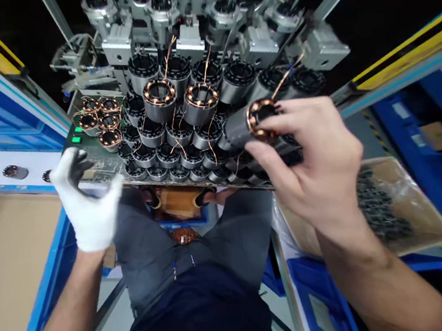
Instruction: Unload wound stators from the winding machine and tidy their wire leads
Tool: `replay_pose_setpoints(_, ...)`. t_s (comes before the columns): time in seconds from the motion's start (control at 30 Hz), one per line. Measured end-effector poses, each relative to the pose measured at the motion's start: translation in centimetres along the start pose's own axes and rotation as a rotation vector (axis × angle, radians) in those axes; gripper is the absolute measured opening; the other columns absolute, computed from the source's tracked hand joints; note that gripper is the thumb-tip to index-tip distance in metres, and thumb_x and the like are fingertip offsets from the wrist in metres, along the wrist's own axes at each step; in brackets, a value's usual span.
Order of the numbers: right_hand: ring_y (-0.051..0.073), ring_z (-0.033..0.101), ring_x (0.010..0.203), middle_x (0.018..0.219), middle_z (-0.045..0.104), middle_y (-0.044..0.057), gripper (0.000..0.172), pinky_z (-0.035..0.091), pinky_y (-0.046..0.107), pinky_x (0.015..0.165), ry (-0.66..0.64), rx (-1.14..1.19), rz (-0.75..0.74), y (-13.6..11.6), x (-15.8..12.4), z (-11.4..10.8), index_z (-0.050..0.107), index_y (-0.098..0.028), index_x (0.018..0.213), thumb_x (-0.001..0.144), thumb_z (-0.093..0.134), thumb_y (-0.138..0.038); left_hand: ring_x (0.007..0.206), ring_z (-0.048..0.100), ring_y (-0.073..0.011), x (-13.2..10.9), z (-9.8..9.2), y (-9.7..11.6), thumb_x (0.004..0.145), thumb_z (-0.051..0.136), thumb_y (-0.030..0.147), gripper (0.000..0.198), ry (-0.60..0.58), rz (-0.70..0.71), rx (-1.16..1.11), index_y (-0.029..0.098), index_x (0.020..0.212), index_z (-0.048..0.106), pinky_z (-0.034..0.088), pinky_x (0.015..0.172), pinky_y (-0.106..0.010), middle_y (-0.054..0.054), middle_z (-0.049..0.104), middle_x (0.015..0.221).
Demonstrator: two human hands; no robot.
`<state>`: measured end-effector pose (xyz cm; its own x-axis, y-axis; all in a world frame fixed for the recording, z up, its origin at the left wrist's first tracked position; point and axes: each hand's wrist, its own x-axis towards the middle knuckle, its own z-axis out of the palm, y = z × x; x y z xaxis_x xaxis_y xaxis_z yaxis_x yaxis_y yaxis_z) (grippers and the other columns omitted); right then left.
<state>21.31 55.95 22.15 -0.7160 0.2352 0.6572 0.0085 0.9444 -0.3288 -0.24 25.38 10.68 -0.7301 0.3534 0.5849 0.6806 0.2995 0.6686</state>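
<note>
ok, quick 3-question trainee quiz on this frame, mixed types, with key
1. True or false: the right hand is gloved.
2. What does the right hand hold? A) a wound stator B) a screwdriver C) a blue crate
3. Fill in: the left hand wears a white ____ and holds nothing.

Key:
1. False: it is bare; only the left hand is gloved.
2. A: fingers grip a stator with copper windings above the tray of stators.
3. Glove: the hand is open, beside the tray's left edge.
</note>
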Motion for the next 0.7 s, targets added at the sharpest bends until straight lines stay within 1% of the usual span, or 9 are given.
replay_pose_setpoints(0.07, 0.031, 0.074, 0.119, 0.126, 0.077, 0.014, 0.014, 0.064, 0.052, 0.103, -0.029, -0.019, 0.018, 1.8, 1.7, 0.5, 0.077, -0.031, 0.127, 0.115, 0.075, -0.037, 0.148, 0.067, -0.0422, 2.0, 0.5, -3.6, 0.096, 0.088, 0.052, 0.078, 0.036, -0.127, 0.112, 0.024, 0.163, 0.059, 0.052, 0.133, -0.070, -0.017, 0.067, 0.161)
replay_pose_setpoints(0.17, 0.029, 0.070, 0.111, 0.124, 0.076, 0.013, 0.018, 0.062, 0.049, 0.101, -0.045, 0.011, 0.044, 3.3, 3.0, 1.8, 0.077, -0.032, 0.128, 0.116, 0.072, -0.044, 0.150, 0.065, -0.0497, 3.9, 1.7, -6.7, 0.090, 0.090, 0.054, 0.071, -0.132, -0.224, 0.284, 0.019, 0.149, 0.071, 0.047, 0.133, -0.075, -0.020, 0.075, 0.149)
replay_pose_setpoints(0.27, 0.035, 0.070, 0.118, 0.124, 0.075, 0.013, 0.026, 0.065, 0.052, 0.094, -0.055, 0.102, -0.027, 2.7, 3.6, 3.0, 0.079, -0.034, 0.127, 0.108, 0.083, -0.051, 0.153, 0.063, -0.0472, 4.7, 3.1, -7.6, 0.091, 0.085, 0.041, 0.078, -0.129, -0.195, 0.286, 0.016, 0.161, 0.062, 0.047, 0.135, -0.070, -0.024, 0.069, 0.157)
replay_pose_setpoints(0.33, 0.038, 0.071, 0.121, 0.124, 0.076, 0.012, 0.031, 0.068, 0.054, 0.091, -0.153, 0.179, -0.093, 1.3, 3.6, 3.9, 0.081, -0.036, 0.123, 0.100, 0.090, -0.054, 0.156, 0.061, -0.0409, 5.0, 3.7, -7.7, 0.090, 0.083, 0.036, 0.081, -0.024, -0.120, 0.222, 0.016, 0.164, 0.055, 0.049, 0.137, -0.061, -0.025, 0.063, 0.161)
replay_pose_setpoints(0.4, 0.038, 0.073, 0.120, 0.124, 0.076, 0.012, 0.031, 0.070, 0.055, 0.089, -0.241, 0.231, -0.118, -0.3, 3.3, 4.6, 0.082, -0.037, 0.119, 0.095, 0.093, -0.054, 0.156, 0.060, -0.0370, 5.2, 4.0, -7.6, 0.091, 0.083, 0.036, 0.075, 0.059, -0.047, 0.210, 0.018, 0.159, 0.058, 0.050, 0.136, -0.055, -0.023, 0.059, 0.160)
replay_pose_setpoints(0.5, 0.038, 0.076, 0.118, 0.126, 0.076, 0.011, 0.028, 0.072, 0.056, 0.087, -0.263, 0.255, -0.104, -2.0, 1.7, 5.3, 0.084, -0.038, 0.116, 0.093, 0.095, -0.050, 0.152, 0.058, -0.0395, 5.9, 3.8, -7.3, 0.094, 0.083, 0.039, 0.052, 0.000, -0.005, 0.348, 0.026, 0.143, 0.074, 0.044, 0.136, -0.064, -0.018, 0.061, 0.154)
replay_pose_setpoints(0.57, 0.037, 0.078, 0.115, 0.126, 0.076, 0.011, 0.026, 0.074, 0.056, 0.084, -0.257, 0.255, -0.092, -2.3, -0.3, 5.1, 0.084, -0.039, 0.116, 0.093, 0.095, -0.046, 0.154, 0.054, -0.0419, 6.6, 3.6, -7.2, 0.093, 0.084, 0.041, 0.038, -0.081, -0.010, 0.411, 0.030, 0.129, 0.083, 0.030, 0.141, -0.073, -0.013, 0.064, 0.155)
replay_pose_setpoints(0.63, 0.036, 0.080, 0.109, 0.123, 0.077, 0.010, 0.025, 0.075, 0.055, 0.080, -0.218, 0.237, -0.068, -2.0, -3.1, 4.6, 0.084, -0.040, 0.117, 0.094, 0.093, -0.038, 0.160, 0.046, -0.0414, 7.6, 3.4, -7.5, 0.087, 0.089, 0.042, 0.029, -0.113, -0.021, 0.391, 0.029, 0.113, 0.084, 0.012, 0.146, -0.077, -0.006, 0.065, 0.161)
replay_pose_setpoints(0.7, 0.033, 0.082, 0.100, 0.119, 0.077, 0.009, 0.025, 0.076, 0.053, 0.076, -0.152, 0.189, -0.028, -1.5, -6.1, 3.9, 0.083, -0.040, 0.118, 0.097, 0.088, -0.028, 0.163, 0.040, -0.0411, 8.4, 2.8, -7.8, 0.083, 0.092, 0.049, 0.030, -0.133, -0.018, 0.342, 0.025, 0.098, 0.081, 0.004, 0.145, -0.080, 0.000, 0.064, 0.165)
